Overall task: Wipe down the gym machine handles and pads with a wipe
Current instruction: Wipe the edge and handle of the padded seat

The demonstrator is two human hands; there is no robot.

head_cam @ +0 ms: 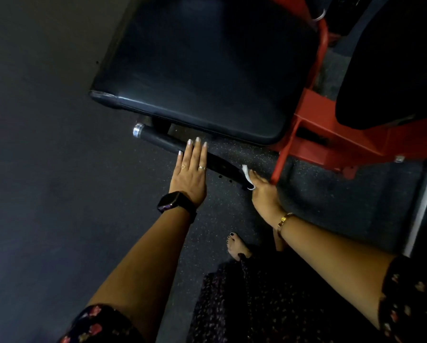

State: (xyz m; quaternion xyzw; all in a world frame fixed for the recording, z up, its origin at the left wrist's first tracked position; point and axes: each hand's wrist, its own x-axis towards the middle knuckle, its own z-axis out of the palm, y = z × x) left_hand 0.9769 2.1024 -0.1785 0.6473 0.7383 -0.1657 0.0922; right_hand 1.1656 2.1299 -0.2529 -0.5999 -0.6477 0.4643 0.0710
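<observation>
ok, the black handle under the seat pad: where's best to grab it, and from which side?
Probably the handle, on its bare round stretch next to the chrome cap. Come from the open floor side, as the left hand does: the seat pad overhangs the far side, and the right hand with the wipe takes the other end.

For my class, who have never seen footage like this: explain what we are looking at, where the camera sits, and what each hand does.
This single picture comes from a camera worn on the person's head, looking down. The big black cushion is a gym machine's pad on a red frame. Below it runs a black handle with a silver end cap. The left hand lies flat on it, fingers straight. The right hand holds a white wipe against the handle's other end.
</observation>
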